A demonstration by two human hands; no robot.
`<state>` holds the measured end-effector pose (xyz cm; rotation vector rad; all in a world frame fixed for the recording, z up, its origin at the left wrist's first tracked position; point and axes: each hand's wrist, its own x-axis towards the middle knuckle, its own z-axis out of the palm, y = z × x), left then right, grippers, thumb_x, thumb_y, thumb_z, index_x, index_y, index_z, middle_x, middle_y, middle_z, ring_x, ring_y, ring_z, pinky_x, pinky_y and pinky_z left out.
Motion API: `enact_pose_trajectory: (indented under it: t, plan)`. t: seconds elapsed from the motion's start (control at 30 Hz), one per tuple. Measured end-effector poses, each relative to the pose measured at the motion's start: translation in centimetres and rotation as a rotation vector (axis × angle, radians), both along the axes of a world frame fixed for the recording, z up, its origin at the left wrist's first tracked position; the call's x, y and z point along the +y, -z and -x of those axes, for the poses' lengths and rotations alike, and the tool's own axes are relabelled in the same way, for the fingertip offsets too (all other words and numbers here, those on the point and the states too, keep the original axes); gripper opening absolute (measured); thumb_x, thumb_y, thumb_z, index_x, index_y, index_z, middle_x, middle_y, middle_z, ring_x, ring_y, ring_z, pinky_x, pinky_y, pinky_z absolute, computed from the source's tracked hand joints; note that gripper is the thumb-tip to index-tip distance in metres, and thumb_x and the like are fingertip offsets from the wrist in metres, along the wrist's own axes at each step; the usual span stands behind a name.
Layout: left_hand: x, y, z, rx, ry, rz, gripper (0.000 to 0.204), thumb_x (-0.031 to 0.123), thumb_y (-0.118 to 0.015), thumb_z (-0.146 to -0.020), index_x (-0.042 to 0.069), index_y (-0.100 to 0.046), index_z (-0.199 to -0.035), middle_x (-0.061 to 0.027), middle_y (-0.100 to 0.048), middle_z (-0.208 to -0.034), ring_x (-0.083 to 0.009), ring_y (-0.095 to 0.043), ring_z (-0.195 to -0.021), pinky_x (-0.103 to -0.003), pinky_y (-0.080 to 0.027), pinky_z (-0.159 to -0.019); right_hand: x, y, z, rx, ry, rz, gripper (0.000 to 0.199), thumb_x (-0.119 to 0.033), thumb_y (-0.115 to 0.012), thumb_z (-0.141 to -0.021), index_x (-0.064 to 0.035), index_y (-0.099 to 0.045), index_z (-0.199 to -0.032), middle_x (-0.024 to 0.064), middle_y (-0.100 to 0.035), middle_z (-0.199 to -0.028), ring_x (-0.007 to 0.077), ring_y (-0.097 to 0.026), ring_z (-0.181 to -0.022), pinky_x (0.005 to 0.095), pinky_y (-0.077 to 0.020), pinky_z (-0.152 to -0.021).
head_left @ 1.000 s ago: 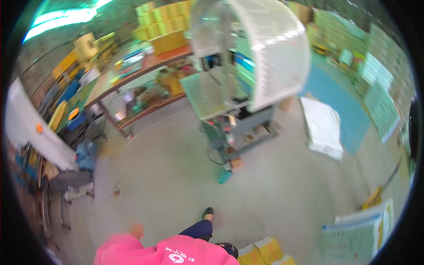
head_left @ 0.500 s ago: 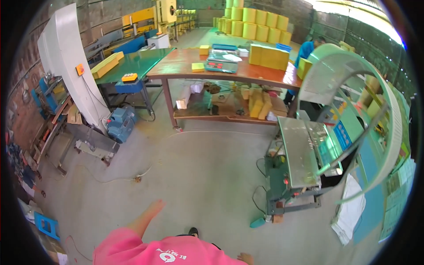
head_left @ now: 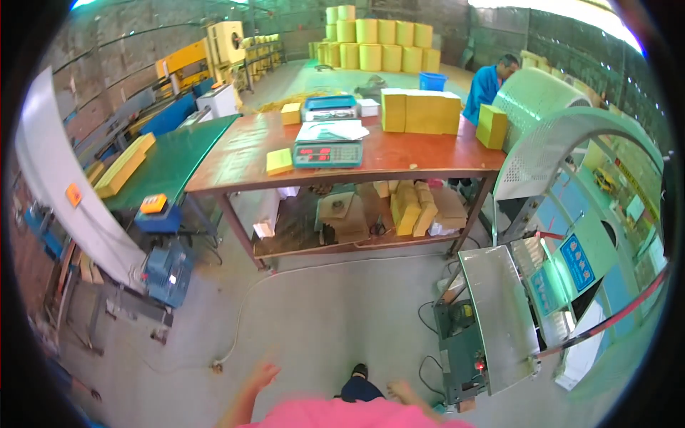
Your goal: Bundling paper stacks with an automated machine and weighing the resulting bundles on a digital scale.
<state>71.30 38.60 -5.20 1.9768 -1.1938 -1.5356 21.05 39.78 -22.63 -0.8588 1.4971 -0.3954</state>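
"Where was the cable end (head_left: 217,367)?"
"On the floor (head_left: 314,314), nine o'clock from the left hand (head_left: 264,374), which was empty, fingers loosely parted."
"And the right hand (head_left: 401,391)?"
"Its grip I couldn't tell; the machine (head_left: 462,349) stood at two o'clock, the table (head_left: 246,153) at twelve."

Tabletop (head_left: 239,150) beyond left hand (head_left: 262,376) and right hand (head_left: 401,391). On it: scale (head_left: 328,155) by near edge, single block (head_left: 280,162) left of scale, block row (head_left: 432,114) right. Lower shelf (head_left: 292,239) underneath. Motor (head_left: 169,274), left; machine (head_left: 499,292), near right. Stacked rolls (head_left: 370,57) far, behind tabletop.
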Motion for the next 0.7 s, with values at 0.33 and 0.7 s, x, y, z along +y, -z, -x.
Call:
enact_pose_trajectory:
  t: [0.33, 0.7]
  plan:
    - [-22.8, -5.1, 1.6, 0.256, -0.454, -0.047, 0.043, 0.036, -0.058, -0.092, 0.001, -0.058, -0.116, -0.0099, -0.065, -0.1, -0.0194, -0.065, -0.081, -0.033, -0.053, -0.072, -34.8, -11.8, -3.9, 0.084, -0.139, 0.155, 0.033, -0.028, -0.063, -0.087, -0.0041, -0.067, -0.11, 0.0088, -0.069, -0.093, 0.0175, -0.063, -0.08, 0.0338, -0.0504, -0.069]
    - [-64.0, -24.3, 12.6, 0.099, 0.197, 0.732, 0.029, 0.02, -0.057, -0.097, -0.004, -0.064, -0.111, -0.0078, -0.069, -0.099, -0.0125, -0.064, -0.09, -0.026, -0.05, -0.079, -56.2, -26.1, -12.6, -0.285, 0.086, 0.334, 0.024, -0.016, -0.055, -0.095, -0.0027, -0.068, -0.11, 0.0075, -0.069, -0.098, 0.0127, -0.064, -0.083, 0.0268, -0.0511, -0.074]
